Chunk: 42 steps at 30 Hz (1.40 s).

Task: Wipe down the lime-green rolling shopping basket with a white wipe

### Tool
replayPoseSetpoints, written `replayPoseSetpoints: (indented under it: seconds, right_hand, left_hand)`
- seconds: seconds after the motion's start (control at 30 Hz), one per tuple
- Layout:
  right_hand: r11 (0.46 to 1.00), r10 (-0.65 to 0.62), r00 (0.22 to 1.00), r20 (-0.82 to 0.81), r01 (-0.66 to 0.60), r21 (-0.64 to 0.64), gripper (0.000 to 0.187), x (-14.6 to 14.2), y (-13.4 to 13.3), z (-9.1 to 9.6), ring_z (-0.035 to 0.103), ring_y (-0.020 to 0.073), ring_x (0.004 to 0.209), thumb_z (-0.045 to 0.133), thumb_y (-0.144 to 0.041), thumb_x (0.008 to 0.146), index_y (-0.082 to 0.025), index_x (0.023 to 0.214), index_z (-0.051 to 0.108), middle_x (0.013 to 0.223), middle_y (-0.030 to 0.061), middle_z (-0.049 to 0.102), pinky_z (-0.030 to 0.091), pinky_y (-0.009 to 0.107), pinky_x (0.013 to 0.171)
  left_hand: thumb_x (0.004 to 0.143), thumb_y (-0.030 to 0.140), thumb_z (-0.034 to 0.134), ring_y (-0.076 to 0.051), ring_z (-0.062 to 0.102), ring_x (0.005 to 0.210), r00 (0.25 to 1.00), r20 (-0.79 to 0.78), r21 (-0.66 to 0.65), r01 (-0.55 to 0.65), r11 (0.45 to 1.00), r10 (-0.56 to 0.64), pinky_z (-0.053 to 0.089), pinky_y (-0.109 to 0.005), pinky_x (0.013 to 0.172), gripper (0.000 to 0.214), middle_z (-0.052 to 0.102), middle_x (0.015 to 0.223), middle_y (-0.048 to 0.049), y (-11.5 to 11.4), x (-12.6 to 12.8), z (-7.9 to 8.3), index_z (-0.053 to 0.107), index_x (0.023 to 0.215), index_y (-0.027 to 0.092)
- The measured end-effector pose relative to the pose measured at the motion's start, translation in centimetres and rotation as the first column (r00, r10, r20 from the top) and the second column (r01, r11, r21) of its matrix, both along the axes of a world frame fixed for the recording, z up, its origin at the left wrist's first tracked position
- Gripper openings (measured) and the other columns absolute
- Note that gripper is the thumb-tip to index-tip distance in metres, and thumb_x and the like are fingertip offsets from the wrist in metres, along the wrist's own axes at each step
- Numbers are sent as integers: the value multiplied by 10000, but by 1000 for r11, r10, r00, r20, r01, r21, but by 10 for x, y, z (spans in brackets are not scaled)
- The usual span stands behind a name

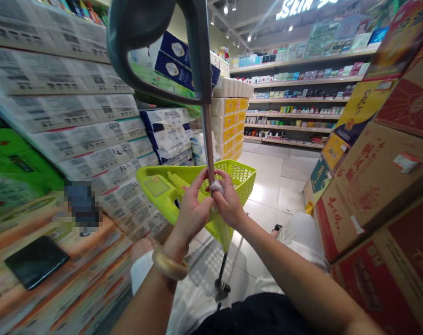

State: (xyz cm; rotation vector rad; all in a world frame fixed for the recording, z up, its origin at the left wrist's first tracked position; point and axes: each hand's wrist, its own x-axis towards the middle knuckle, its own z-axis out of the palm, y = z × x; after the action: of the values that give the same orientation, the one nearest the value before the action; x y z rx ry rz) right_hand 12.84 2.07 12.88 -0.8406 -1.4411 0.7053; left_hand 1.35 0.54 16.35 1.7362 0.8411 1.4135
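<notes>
Your left hand, a gold bangle on its wrist, and your right hand meet just beside a slim chrome pole. Both grips are closed in a tight pinch on a small white wad, which sits against the pole; it is too small and too hidden by your fingers to tell whether it is tissue, cloth or something else. The pole rises to a curved dark grey plastic handle. Directly below your hands lies a lime-green plastic shopping basket, its rim just under your wrists, with a yellow item inside it. To the left of the basket stand stacked white paper-wrapped packs with grey print, and a flat black smartphone lies on the lower stack there. To its right rise brown cardboard cartons with red print. Beyond the basket, a pale tiled floor runs toward long white store shelves lined with small bottles and boxes.
</notes>
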Motion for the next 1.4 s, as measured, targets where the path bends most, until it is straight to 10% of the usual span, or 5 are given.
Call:
replayPoseSetpoints:
  seconds: [0.23, 0.53, 0.97, 1.2, 1.4]
  right_hand:
    - [987, -158, 937, 311, 153, 38, 553, 12, -16, -42, 585, 245, 939, 434, -224, 785, -177, 1336, 414, 950, 60, 613, 451, 432, 927]
    - [969, -118, 906, 407, 194, -151, 546, 20, 0, -27, 612, 253, 929, 435, -217, 773, -174, 1316, 460, 1005, 80, 657, 462, 415, 913]
    - [976, -145, 887, 438, 200, -81, 553, 10, -6, -33, 575, 270, 1082, 455, -152, 750, -186, 1302, 442, 1122, 108, 647, 400, 488, 1012]
    - [999, -25, 950, 311, 30, -13, 584, -5, -10, -29, 578, 216, 974, 528, -253, 818, -183, 1345, 287, 1113, 101, 532, 490, 404, 887]
    - [993, -116, 924, 363, 113, 28, 600, -5, -30, -33, 594, 272, 1059, 533, -253, 830, -192, 1372, 281, 1123, 108, 622, 412, 520, 991]
  left_hand:
    - [676, 128, 535, -235, 526, 1329, 1000, 13, 45, 3, 999, -3, 320, -421, 1206, 704, 645, 1341, -60, -6, -4, 5, 543, 1377, 184]
    - [688, 175, 600, -254, 548, 1308, 999, 27, 63, 15, 998, -17, 328, -426, 1203, 661, 666, 1313, -78, -4, -15, 4, 585, 1349, 167]
    - [707, 183, 526, -248, 623, 1198, 981, -115, 133, -140, 981, 156, 444, -437, 1113, 652, 696, 1233, -90, -8, -22, 6, 542, 1358, 155]
    - [772, 250, 585, -264, 699, 999, 663, -649, 148, -370, 917, 373, 541, -410, 912, 579, 722, 1092, -92, -17, -9, 15, 481, 1337, 173]
    - [852, 414, 584, -322, 728, 922, 414, -786, 186, -549, 815, 458, 548, -406, 787, 713, 753, 963, -120, -27, 1, 14, 333, 1464, 149]
